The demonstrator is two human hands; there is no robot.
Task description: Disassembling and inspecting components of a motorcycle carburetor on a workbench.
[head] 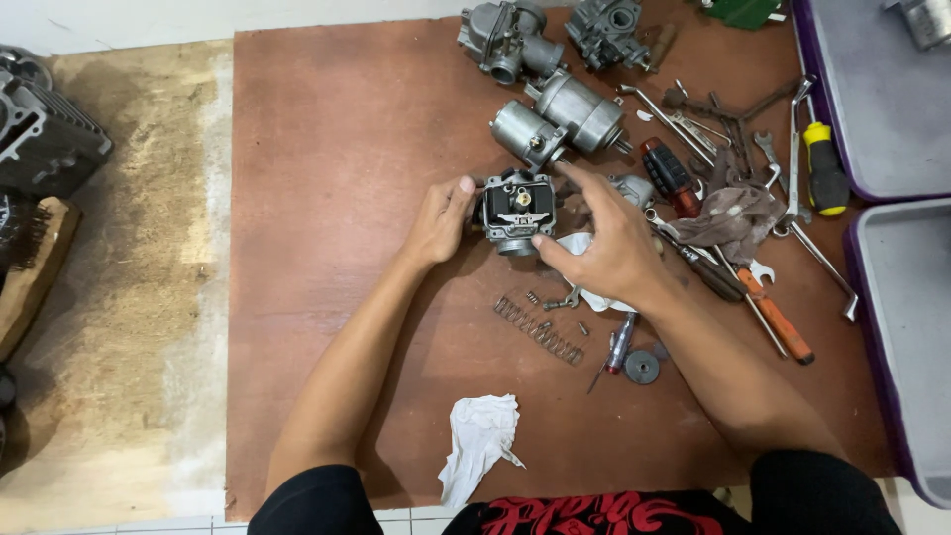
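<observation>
Head view, looking straight down, and we have both hands on a small grey carburettor body (516, 210) sitting on the brown bench (337, 297) near its middle. Our left hand (439, 220) braces it from the side, thumb against its edge, grip pressed to the casting, seemingly to stop it sliding. Our right hand (611, 243) comes over from the other side, thumb and forefinger pinching the body's lower and upper right edges, which leaves the open face turned up at us with its brass fitting in plain sight.

Counting now: two more carburettors (507, 38) at the far edge, two cylindrical metal housings (565, 117) just behind the one we hold. One coil spring (540, 330) lies just below our hands, one small screwdriver (618, 347) beside one dark round disc (642, 368). Two white rags: one (479, 444) near us, one under the right hand. To the right, a jumble of spanners and screwdrivers (733, 198) too tangled to count, kept within reach.
</observation>
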